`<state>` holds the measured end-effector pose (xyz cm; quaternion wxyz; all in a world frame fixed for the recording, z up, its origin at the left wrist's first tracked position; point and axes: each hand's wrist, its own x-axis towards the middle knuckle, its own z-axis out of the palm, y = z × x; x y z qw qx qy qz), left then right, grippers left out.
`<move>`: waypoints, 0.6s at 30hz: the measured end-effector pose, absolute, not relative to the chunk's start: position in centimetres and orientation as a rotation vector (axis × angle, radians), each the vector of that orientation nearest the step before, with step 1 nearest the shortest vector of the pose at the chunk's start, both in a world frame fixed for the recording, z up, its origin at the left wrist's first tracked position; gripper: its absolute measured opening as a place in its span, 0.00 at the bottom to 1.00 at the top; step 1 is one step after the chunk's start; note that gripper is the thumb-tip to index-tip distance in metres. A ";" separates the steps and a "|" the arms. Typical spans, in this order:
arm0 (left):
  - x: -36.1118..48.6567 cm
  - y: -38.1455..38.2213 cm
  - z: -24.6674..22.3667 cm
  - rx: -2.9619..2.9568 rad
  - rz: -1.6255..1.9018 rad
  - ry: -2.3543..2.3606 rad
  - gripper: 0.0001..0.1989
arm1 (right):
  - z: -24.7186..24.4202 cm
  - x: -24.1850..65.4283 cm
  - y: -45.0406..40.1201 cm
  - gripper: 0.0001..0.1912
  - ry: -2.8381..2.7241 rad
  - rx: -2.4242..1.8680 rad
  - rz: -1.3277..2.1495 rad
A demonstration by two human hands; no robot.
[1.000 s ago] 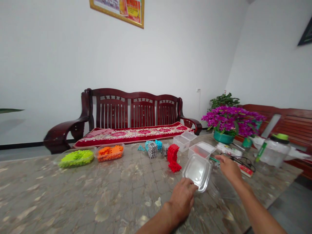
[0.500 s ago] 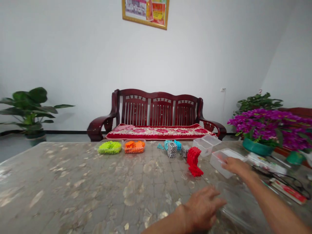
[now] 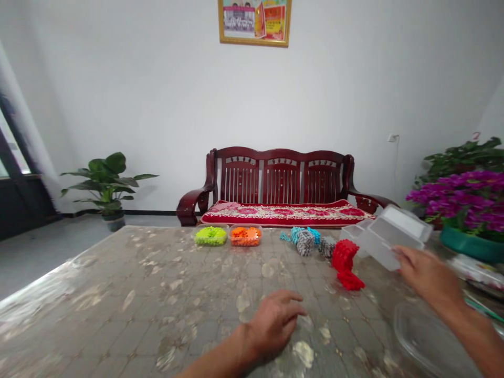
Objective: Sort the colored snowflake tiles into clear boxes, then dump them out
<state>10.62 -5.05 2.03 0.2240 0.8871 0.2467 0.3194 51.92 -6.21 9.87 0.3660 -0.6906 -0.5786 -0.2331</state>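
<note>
My right hand grips the near edge of a clear plastic box, which is tilted up off the table. My left hand hovers low over the near middle of the table with its fingers apart, holding nothing. Red interlocking pieces stand as a curved stack left of the box. Behind them are grey pieces and blue pieces. Another clear box is partly hidden behind the lifted one. Further left sit a tub of yellow-green pieces and a tub of orange pieces.
A clear lid lies at the near right, partly under my right forearm. Purple flowers in a green pot stand at the right edge. Beyond the patterned table is a wooden bench.
The clear box has been lifted and tilted by my right hand. My left hand has moved left, away from the lid. The view has turned to the left.
</note>
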 end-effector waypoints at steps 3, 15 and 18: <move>8.7 -3.4 1.8 2.124 1.211 0.915 0.14 | 10.0 43.3 -7.3 0.16 -1.756 -1.537 -0.652; 2.1 0.2 1.5 0.822 1.585 1.078 0.31 | 4.4 25.6 -5.1 0.18 -2.217 -0.934 0.137; 2.1 0.5 1.2 0.712 1.534 1.083 0.34 | 3.3 25.3 -4.3 0.18 -2.104 -0.935 0.170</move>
